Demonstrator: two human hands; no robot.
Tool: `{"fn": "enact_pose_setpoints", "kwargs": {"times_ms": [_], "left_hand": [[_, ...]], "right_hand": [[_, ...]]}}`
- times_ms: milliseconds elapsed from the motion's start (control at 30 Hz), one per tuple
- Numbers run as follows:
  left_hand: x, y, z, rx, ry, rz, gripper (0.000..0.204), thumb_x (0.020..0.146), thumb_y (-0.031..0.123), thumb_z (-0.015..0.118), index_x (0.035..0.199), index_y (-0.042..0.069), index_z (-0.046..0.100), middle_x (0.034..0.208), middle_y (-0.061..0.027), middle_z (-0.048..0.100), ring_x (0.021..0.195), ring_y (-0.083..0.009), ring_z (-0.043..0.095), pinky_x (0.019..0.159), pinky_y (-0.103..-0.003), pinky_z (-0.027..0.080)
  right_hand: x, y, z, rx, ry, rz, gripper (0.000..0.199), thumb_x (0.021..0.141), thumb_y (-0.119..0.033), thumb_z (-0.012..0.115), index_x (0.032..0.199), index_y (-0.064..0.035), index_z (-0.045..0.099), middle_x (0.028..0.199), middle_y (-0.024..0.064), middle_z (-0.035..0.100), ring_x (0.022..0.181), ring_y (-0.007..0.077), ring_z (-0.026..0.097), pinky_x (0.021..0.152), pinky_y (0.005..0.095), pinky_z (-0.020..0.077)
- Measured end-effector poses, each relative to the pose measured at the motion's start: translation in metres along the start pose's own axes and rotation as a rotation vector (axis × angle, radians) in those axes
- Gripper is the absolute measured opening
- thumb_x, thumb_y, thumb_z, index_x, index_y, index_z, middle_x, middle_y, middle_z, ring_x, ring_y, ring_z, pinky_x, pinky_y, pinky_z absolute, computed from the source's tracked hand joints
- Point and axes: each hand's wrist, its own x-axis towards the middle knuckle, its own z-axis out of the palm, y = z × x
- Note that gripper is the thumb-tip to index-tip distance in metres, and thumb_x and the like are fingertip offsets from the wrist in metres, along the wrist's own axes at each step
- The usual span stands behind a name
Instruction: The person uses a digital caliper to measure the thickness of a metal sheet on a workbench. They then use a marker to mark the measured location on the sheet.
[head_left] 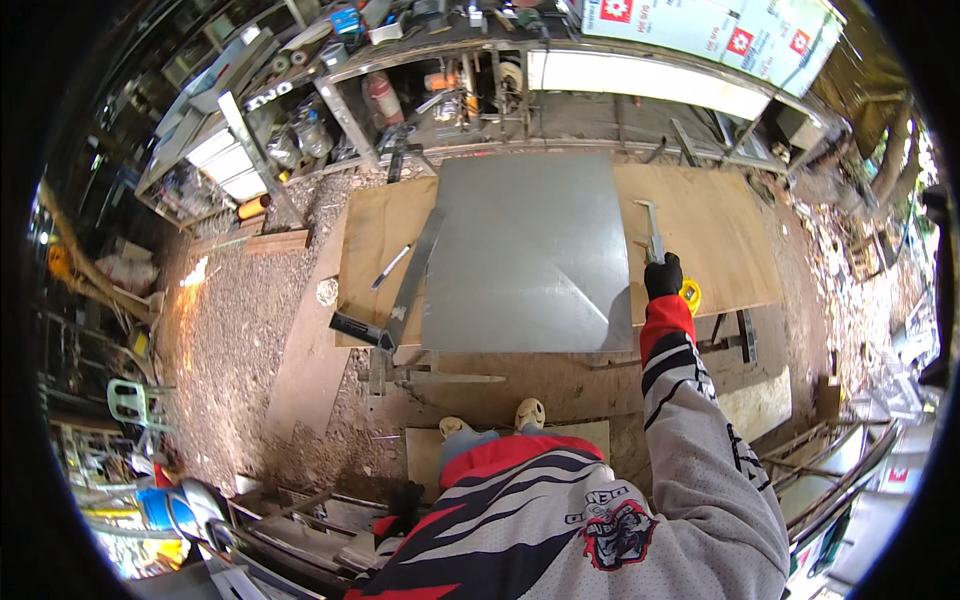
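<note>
A grey metal sheet (530, 250) lies flat on a brown wooden board (710, 240) on the ground. My right hand (663, 275), in a black glove, is closed around the handle of a long metal tool (652, 228) that points away from me along the sheet's right edge. A yellow tape measure (691, 294) rests just right of that hand. My left hand (405, 497), also in a black glove, hangs low by my side near some metal bars; whether it holds anything is unclear. My shoes (490, 420) stand on a small board below the sheet.
A long metal square (405, 290) and a small flat strip (391, 266) lie left of the sheet. Metal racks with clutter (400, 100) stand behind. Gravel (240, 330) spreads left. Metal frames (830, 470) pile at right, a white plastic chair (130, 400) at far left.
</note>
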Motion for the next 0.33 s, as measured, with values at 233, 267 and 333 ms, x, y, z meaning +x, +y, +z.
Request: {"fn": "enact_pose_setpoints", "kwargs": {"times_ms": [233,267,333], "left_hand": [[0.004,-0.009,0.046,-0.074,-0.023,-0.142,0.018,0.086,0.034,0.061,0.084,0.018,0.068,0.079,-0.0108,0.064,0.078,-0.0337,0.065,0.069,-0.052,0.050],[0.000,-0.003,0.061,-0.055,0.023,-0.137,0.021,0.085,0.038,0.060,0.087,0.019,0.070,0.078,-0.0097,0.065,0.078,-0.0328,0.066,0.070,-0.052,0.050],[-0.004,0.015,0.093,-0.171,0.003,-0.294,0.023,0.083,0.040,0.062,0.085,0.019,0.071,0.075,-0.0086,0.066,0.076,-0.0333,0.066,0.071,-0.052,0.051]], "right_hand": [[-0.141,0.006,-0.010,-0.171,0.030,-0.219,0.058,0.074,-0.021,0.074,0.124,0.0035,0.059,0.107,0.0293,0.068,0.100,0.0470,0.065,0.088,0.0549,0.0512],[-0.172,0.019,-0.008,-0.169,0.047,-0.222,0.067,0.068,-0.025,0.081,0.125,0.0020,0.058,0.103,0.0274,0.069,0.095,0.0477,0.066,0.086,0.0553,0.0519],[-0.199,0.032,0.001,0.393,-0.208,0.160,0.064,0.073,-0.027,0.083,0.127,-0.0054,0.057,0.110,0.0201,0.069,0.100,0.0401,0.065,0.083,0.0494,0.0549]]}}
